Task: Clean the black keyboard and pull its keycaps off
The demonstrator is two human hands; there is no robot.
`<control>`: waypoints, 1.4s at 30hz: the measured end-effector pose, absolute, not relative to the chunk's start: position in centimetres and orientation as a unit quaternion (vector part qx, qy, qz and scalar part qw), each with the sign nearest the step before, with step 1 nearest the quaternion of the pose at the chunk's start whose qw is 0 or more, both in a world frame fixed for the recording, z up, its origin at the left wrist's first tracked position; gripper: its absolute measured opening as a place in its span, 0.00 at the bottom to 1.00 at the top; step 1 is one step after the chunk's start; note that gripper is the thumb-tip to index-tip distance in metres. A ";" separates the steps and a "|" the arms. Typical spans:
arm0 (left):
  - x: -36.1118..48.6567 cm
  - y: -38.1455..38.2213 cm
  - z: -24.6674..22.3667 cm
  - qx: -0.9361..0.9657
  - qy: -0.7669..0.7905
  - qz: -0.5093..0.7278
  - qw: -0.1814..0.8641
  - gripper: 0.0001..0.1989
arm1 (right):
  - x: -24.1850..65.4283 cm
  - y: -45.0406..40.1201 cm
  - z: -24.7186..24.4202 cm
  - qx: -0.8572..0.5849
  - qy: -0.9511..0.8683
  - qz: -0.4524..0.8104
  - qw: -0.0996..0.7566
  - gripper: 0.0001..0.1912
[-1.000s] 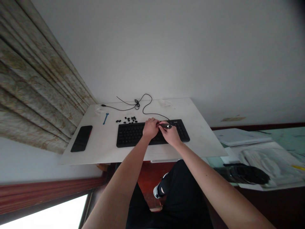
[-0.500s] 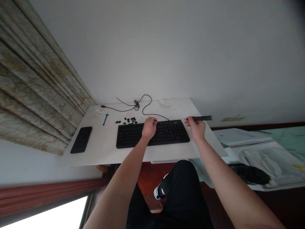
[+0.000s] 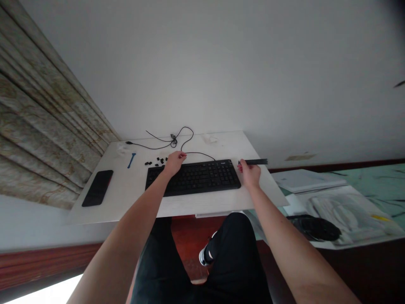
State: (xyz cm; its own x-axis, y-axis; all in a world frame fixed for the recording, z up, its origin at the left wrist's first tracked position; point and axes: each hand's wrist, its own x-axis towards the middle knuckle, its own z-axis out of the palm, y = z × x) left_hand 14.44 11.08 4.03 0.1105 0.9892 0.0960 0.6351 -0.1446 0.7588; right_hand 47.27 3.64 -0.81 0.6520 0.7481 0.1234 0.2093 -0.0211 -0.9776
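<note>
A black keyboard (image 3: pixel 202 177) lies on the white table (image 3: pixel 190 207). My left hand (image 3: pixel 174 163) is over its far edge, left of the middle, fingers drawn together. Whatever sits between those fingertips, if anything, is too small to make out. Several loose black keycaps (image 3: pixel 157 164) lie just left of that hand, some of them hidden behind it. At the keyboard's right end, my right hand (image 3: pixel 250 173) grips a slim black brush-like tool (image 3: pixel 257 161), which points out to the right. Thin, pale parts show at the tool's left end, close to the keyboard's corner.
A black cable (image 3: pixel 174 141) runs in loops behind the keyboard. Toward the left are a small blue tool (image 3: pixel 131 160) and a black phone (image 3: pixel 97 188). A patterned curtain (image 3: pixel 47 114) hangs at the left; a lower surface with papers (image 3: pixel 311 181) and a black object (image 3: pixel 314 228) stands right.
My left hand has moved left along the keyboard's far edge, toward the keycaps. My right hand keeps its hold on the brush-like tool, now nearer the keyboard's corner. The whole view has shifted slightly.
</note>
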 end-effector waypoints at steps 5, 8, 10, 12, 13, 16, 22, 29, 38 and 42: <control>9.8 12.3 4.4 0.749 0.607 0.184 0.190 0.10 | 47.2 3.7 -1.1 -0.687 -0.368 0.217 0.588 0.23; 9.4 12.0 4.2 0.765 0.600 0.189 0.133 0.12 | 47.2 3.7 -1.1 -0.680 -0.365 0.224 0.595 0.23; 10.4 11.4 4.1 0.768 0.595 0.213 0.102 0.13 | 47.2 3.7 -1.2 -0.677 -0.363 0.227 0.598 0.23; 12.3 10.7 4.1 0.776 0.578 0.233 0.093 0.14 | 47.3 3.7 -1.2 -0.677 -0.360 0.229 0.600 0.23; 13.4 10.3 4.1 0.785 0.563 0.239 0.102 0.14 | 47.3 3.7 -1.2 -0.677 -0.358 0.230 0.601 0.22; 17.2 9.0 3.9 0.800 0.518 0.264 0.147 0.14 | 47.5 3.7 -1.2 -0.678 -0.353 0.230 0.603 0.22; 21.1 7.7 2.3 0.792 0.492 0.308 0.190 0.12 | 47.6 3.7 -1.0 -0.662 -0.348 0.248 0.616 0.22; 20.6 7.7 1.4 0.762 0.510 0.335 0.218 0.17 | 47.3 4.2 0.8 -0.640 -0.305 0.319 0.629 0.18; 20.7 7.7 1.5 0.757 0.512 0.336 0.228 0.21 | 39.9 5.9 5.3 -0.614 -0.547 0.341 0.456 0.12; 20.7 7.4 1.8 0.765 0.510 0.328 0.217 0.21 | 38.0 7.0 5.9 -0.624 -0.622 0.281 0.379 0.11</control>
State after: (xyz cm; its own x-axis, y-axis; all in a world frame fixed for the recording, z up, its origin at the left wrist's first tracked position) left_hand 20.73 7.45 1.82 0.2649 0.9222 0.2817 0.6379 -0.3867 0.6660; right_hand 38.04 6.98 5.86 0.0671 0.9904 0.1208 0.5644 0.0622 -0.8232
